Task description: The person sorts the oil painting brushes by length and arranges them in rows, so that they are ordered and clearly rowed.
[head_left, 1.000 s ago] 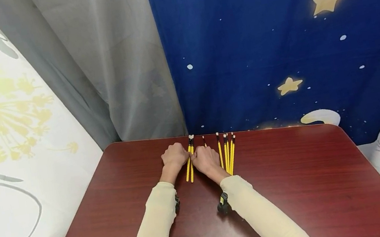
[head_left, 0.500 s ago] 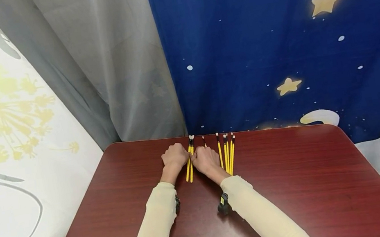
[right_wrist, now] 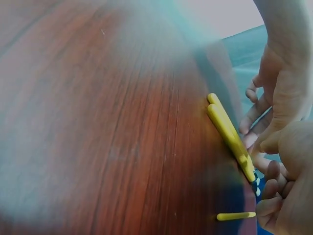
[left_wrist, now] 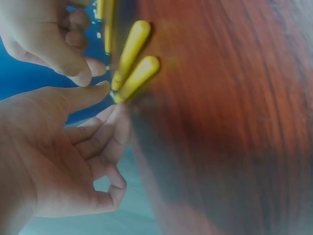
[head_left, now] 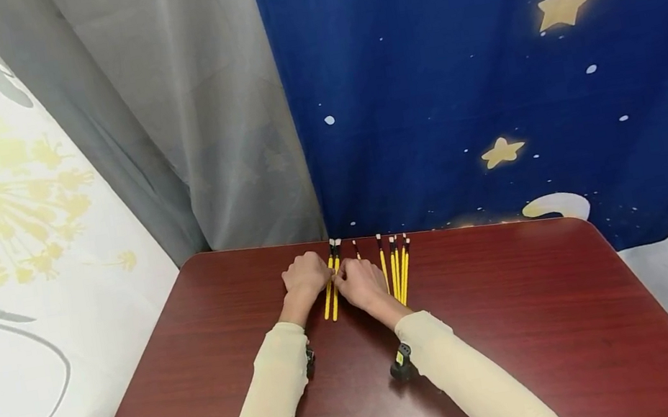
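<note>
Two yellow-handled paintbrushes (head_left: 331, 300) with pale bristles lie near the table's far edge, between my hands. My left hand (head_left: 305, 273) is on their left side, its thumb and fingertips pinching around them in the left wrist view. From the other side my right hand (head_left: 361, 281) meets it, fingers bent and thumb close to the left thumb tip. I cannot tell whether the right fingers pinch anything. A small yellow bump (right_wrist: 243, 159) shows on the handles in the right wrist view. One thinner brush (head_left: 356, 249) pokes out beyond the right hand, which hides most of it.
Several more yellow paintbrushes (head_left: 403, 274) lie just right of the right hand, bristles toward the far edge. The reddish-brown table (head_left: 524, 331) ends at a grey curtain (head_left: 238, 143) and a blue star-patterned curtain (head_left: 418, 78).
The right wrist and forearm have shifted slightly to the right, while the fingertips stay at the brushes. The bristle ends of the two brushes are a little farther apart. The left hand is nearly still.
</note>
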{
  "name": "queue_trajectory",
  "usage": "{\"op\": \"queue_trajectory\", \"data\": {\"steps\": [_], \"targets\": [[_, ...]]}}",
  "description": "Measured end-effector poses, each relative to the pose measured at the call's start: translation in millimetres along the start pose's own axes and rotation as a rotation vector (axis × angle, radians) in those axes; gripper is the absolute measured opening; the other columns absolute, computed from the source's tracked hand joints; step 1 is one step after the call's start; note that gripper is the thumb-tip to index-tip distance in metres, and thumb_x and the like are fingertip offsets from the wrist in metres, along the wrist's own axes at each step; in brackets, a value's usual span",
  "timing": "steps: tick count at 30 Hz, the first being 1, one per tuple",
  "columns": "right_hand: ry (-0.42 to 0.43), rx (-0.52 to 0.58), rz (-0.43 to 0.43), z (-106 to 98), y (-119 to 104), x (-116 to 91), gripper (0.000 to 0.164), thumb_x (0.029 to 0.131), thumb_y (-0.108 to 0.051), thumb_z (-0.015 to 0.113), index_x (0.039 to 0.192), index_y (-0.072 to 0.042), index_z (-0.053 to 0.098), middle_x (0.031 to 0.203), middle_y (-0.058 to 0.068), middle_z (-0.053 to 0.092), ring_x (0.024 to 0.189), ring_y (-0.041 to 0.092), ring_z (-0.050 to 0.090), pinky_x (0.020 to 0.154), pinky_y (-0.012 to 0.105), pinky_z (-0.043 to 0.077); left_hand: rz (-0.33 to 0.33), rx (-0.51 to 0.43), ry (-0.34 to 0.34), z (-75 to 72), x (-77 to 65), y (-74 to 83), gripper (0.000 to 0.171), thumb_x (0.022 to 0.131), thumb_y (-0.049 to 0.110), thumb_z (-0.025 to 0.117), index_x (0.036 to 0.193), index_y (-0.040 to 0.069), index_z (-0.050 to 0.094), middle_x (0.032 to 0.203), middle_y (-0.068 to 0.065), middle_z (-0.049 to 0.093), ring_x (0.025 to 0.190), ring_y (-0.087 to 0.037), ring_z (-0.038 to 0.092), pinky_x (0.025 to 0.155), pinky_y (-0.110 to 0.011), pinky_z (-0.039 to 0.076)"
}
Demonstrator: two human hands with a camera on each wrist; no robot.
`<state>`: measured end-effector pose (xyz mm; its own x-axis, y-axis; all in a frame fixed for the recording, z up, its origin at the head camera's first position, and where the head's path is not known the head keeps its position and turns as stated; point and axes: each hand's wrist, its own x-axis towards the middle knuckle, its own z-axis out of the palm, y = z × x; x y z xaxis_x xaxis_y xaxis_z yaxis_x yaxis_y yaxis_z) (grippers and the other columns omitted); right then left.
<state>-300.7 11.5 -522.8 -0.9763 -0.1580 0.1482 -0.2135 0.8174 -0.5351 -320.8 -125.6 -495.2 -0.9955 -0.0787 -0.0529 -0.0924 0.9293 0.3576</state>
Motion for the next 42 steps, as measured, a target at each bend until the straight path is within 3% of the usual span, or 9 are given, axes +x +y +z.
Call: {"op": "queue_trajectory", "data": {"steps": [5,12,20,26,35,42], "targets": [[-0.009,0.019,0.001,-6.2,1.6,-5.4,0.017,0.100,-0.035,0.069,0.089,-0.023,0.073,0.080,-0.006,0.070,0.065,0.013,0.059,0.058,0.031,0.046,0.048,-0.009,0.037,-5.6,-2.8,3.0,0.037,0.097,0.031,0.076,0.066,0.015,0.063,0.065,-0.006,0.062,0.070,-0.029,0.065,0.080,-0.052,0.054],[0.052,0.058,-0.032,-16.6,15.8,-13.0,0.016,0.097,-0.033,0.075,0.089,-0.021,0.068,0.081,-0.005,0.065,0.072,0.014,0.061,0.062,0.031,0.048,0.089,-0.068,0.051,-8.0,-4.0,9.8,0.022,0.094,0.031,0.080,0.097,0.010,0.073,0.085,-0.008,0.072,0.074,-0.027,0.068,0.072,-0.043,0.057],[0.128,0.083,-0.016,-38.7,49.4,-20.2,0.013,0.093,-0.021,0.074,0.102,-0.013,0.069,0.097,0.002,0.065,0.093,0.021,0.060,0.080,0.040,0.053,0.126,-0.168,0.053,-6.0,-2.8,9.3,0.033,0.095,0.022,0.080,0.120,0.003,0.072,0.109,-0.013,0.076,0.094,-0.032,0.072,0.086,-0.045,0.060],[0.149,0.102,0.000,-52.5,65.7,-20.4,0.030,0.090,-0.012,0.066,0.119,-0.010,0.071,0.112,0.005,0.070,0.108,0.026,0.066,0.091,0.046,0.056,0.153,-0.235,0.035,-4.6,-2.9,9.3,0.056,0.094,0.029,0.081,0.141,0.003,0.064,0.131,-0.015,0.073,0.111,-0.031,0.071,0.098,-0.046,0.059],[0.143,0.092,0.010,-60.2,81.3,-20.7,0.030,0.099,-0.012,0.066,0.129,-0.009,0.071,0.130,0.011,0.072,0.115,0.034,0.069,0.095,0.051,0.056,0.221,-0.345,0.006,-2.1,-9.9,20.9,0.058,0.095,0.026,0.080,0.144,0.003,0.061,0.139,-0.013,0.071,0.127,-0.029,0.070,0.107,-0.044,0.055],[0.155,0.083,0.029,-65.4,93.4,-20.8,0.030,0.099,-0.007,0.067,0.129,-0.008,0.071,0.126,0.011,0.072,0.104,0.033,0.068,0.089,0.050,0.056,0.255,-0.382,0.013,-2.2,-13.0,31.3,0.052,0.095,0.023,0.079,0.141,0.004,0.064,0.135,-0.012,0.072,0.124,-0.029,0.071,0.105,-0.042,0.056]]}}
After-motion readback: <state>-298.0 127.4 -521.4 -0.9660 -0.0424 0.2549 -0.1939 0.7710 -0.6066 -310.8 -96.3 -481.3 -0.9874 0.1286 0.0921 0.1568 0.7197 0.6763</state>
